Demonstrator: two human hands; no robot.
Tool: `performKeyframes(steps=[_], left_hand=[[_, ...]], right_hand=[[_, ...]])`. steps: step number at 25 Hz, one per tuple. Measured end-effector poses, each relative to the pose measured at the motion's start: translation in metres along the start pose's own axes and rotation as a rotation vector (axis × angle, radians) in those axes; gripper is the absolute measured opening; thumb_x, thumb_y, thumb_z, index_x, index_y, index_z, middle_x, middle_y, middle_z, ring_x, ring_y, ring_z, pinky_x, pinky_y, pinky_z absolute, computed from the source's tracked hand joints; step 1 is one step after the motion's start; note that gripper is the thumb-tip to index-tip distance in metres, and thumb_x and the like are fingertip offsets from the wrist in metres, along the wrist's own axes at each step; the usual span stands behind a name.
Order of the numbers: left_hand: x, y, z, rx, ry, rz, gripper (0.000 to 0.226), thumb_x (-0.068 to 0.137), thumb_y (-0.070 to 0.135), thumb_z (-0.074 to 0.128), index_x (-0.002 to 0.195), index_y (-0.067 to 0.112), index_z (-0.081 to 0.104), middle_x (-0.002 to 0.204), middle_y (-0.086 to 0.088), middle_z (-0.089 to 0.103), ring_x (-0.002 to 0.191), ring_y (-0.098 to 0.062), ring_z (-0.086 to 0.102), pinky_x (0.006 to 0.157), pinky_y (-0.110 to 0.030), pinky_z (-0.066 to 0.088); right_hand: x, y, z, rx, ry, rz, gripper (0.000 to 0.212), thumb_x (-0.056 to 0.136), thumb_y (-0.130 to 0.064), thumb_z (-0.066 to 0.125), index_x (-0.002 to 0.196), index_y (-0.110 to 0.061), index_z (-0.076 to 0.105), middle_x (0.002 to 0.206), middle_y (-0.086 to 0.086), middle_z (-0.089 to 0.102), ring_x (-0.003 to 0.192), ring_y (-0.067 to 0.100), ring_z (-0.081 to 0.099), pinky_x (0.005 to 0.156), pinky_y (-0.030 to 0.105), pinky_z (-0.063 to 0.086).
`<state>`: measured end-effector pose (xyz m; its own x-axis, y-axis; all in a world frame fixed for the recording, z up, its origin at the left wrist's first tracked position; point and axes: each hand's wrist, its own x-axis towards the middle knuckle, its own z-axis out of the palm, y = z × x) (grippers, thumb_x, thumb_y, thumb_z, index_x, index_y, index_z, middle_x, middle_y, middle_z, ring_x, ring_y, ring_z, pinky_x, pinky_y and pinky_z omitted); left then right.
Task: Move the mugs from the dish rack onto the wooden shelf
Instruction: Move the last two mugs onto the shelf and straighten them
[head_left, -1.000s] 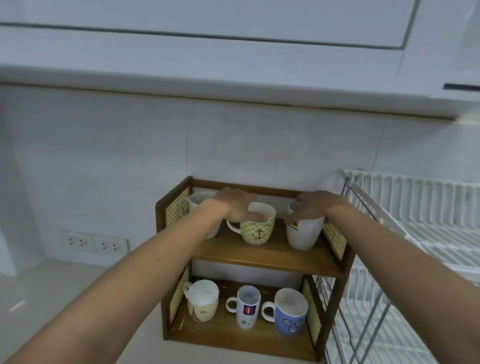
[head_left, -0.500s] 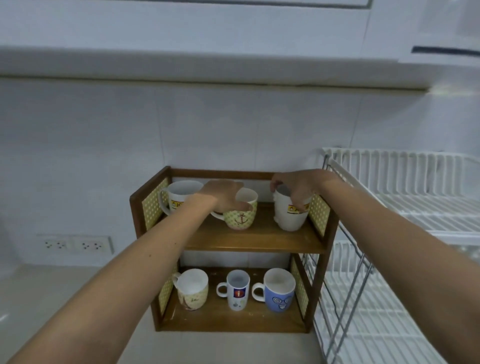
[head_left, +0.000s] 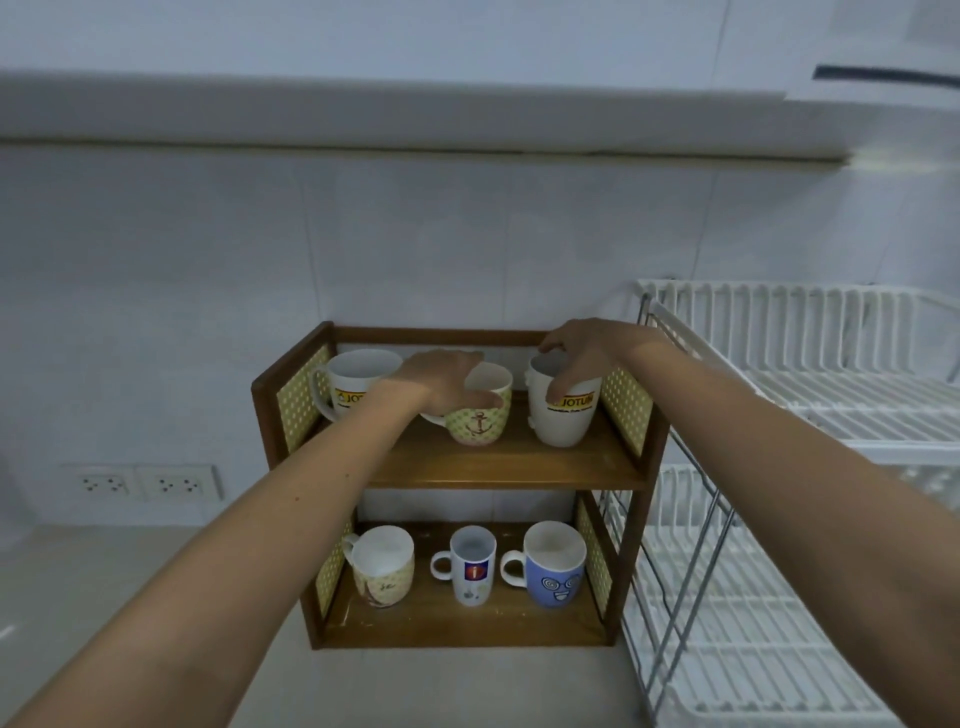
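Note:
A two-tier wooden shelf (head_left: 498, 470) stands on the counter. On its top tier my left hand (head_left: 447, 382) grips the rim of a yellow anchor mug (head_left: 480, 423), which rests on the board. My right hand (head_left: 582, 353) holds the rim of a white Jotun mug (head_left: 563, 421) at the right end. A second white Jotun mug (head_left: 353, 382) stands at the left end. The lower tier holds a yellow patterned mug (head_left: 384, 569), a small white mug (head_left: 472, 569) and a blue face mug (head_left: 553, 566). The white wire dish rack (head_left: 810, 395) to the right shows no mugs.
The dish rack's metal frame (head_left: 691, 551) stands close against the shelf's right side. Two wall sockets (head_left: 140, 483) sit low on the tiled wall at the left. A white cabinet underside runs overhead. Pale countertop (head_left: 78, 587) lies left of the shelf.
Both mugs have been set down on the top tier and the white mug turned so its label faces me. My hands stay on the rims. The camera has tilted slightly.

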<state>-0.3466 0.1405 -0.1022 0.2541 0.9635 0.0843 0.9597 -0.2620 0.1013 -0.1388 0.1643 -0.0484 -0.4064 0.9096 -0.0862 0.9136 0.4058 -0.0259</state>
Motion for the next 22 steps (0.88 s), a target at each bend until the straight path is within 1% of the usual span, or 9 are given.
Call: performKeyframes(steps=[5,7,9,11,12,13,15,18,22], left_hand=[[-0.007,0.002,-0.003,-0.053,-0.039,-0.032,0.085,0.084,0.066,0.048,0.149,0.022,0.016,0.156,-0.007,0.027,0.138,-0.029,0.030,0.108,-0.041,0.029],[-0.022,0.007,0.000,-0.091,0.088,0.004,0.078,0.087,0.061,0.047,0.148,0.020,0.021,0.155,-0.006,0.028,0.139,-0.028,0.030,0.110,-0.042,0.028],[-0.052,0.012,0.019,-0.123,0.380,0.124,0.059,0.091,0.047,0.049,0.142,0.019,0.037,0.147,-0.006,0.043,0.132,-0.025,0.039,0.105,-0.039,0.033],[-0.093,0.008,0.050,-0.129,0.590,0.305,0.036,0.092,0.033,0.050,0.125,0.019,0.053,0.122,-0.002,0.061,0.113,-0.016,0.052,0.091,-0.031,0.041],[-0.112,0.001,0.068,-0.103,0.612,0.390,0.028,0.092,0.030,0.049,0.116,0.019,0.058,0.110,0.000,0.064,0.102,-0.013,0.056,0.083,-0.027,0.043],[-0.128,-0.008,0.086,-0.057,0.576,0.464,0.023,0.091,0.028,0.049,0.109,0.018,0.061,0.103,0.001,0.066,0.095,-0.012,0.058,0.077,-0.026,0.044],[-0.145,-0.029,0.117,0.003,0.332,0.464,0.024,0.091,0.026,0.051,0.111,0.019,0.062,0.107,0.000,0.067,0.097,-0.015,0.062,0.076,-0.028,0.049],[-0.136,-0.054,0.151,0.079,-0.095,0.121,0.058,0.088,0.026,0.061,0.141,0.023,0.037,0.147,-0.002,0.041,0.131,-0.021,0.041,0.102,-0.036,0.040],[-0.100,-0.073,0.163,0.211,-0.344,-0.121,0.089,0.083,0.029,0.069,0.150,0.023,0.010,0.160,-0.005,0.011,0.143,-0.027,0.019,0.113,-0.045,0.025]], right_hand=[[-0.009,-0.009,-0.002,-0.084,-0.052,0.063,0.087,0.077,-0.048,0.070,0.147,-0.019,0.027,0.151,0.006,0.034,0.132,0.028,0.037,0.098,0.037,0.041],[-0.020,-0.020,0.005,-0.100,-0.032,0.069,0.085,0.081,-0.045,0.066,0.148,-0.018,0.022,0.153,0.008,0.031,0.134,0.030,0.035,0.106,0.043,0.038],[-0.042,-0.035,0.033,0.039,0.300,0.032,0.066,0.083,-0.029,0.064,0.141,-0.016,0.036,0.145,0.012,0.040,0.127,0.031,0.043,0.099,0.042,0.044],[-0.074,-0.051,0.081,0.214,0.803,-0.089,0.034,0.077,-0.017,0.061,0.111,-0.016,0.059,0.114,0.009,0.061,0.099,0.027,0.058,0.073,0.036,0.051],[-0.091,-0.059,0.106,0.286,0.879,-0.174,0.019,0.076,-0.016,0.058,0.094,-0.018,0.062,0.096,0.005,0.064,0.083,0.022,0.060,0.062,0.031,0.049],[-0.103,-0.066,0.131,0.320,0.834,-0.248,0.010,0.076,-0.016,0.056,0.084,-0.020,0.061,0.083,0.001,0.063,0.072,0.019,0.059,0.055,0.025,0.045],[-0.107,-0.074,0.177,0.292,0.516,-0.288,0.009,0.080,-0.016,0.056,0.079,-0.021,0.062,0.079,-0.001,0.064,0.071,0.018,0.061,0.052,0.017,0.038],[-0.069,-0.076,0.221,0.192,0.043,-0.180,0.025,0.085,-0.022,0.056,0.109,-0.022,0.062,0.109,0.003,0.065,0.098,0.020,0.061,0.079,0.032,0.053],[0.000,-0.071,0.235,0.118,-0.131,-0.086,0.057,0.083,-0.033,0.064,0.135,-0.021,0.044,0.133,0.007,0.056,0.115,0.025,0.055,0.093,0.041,0.049]])
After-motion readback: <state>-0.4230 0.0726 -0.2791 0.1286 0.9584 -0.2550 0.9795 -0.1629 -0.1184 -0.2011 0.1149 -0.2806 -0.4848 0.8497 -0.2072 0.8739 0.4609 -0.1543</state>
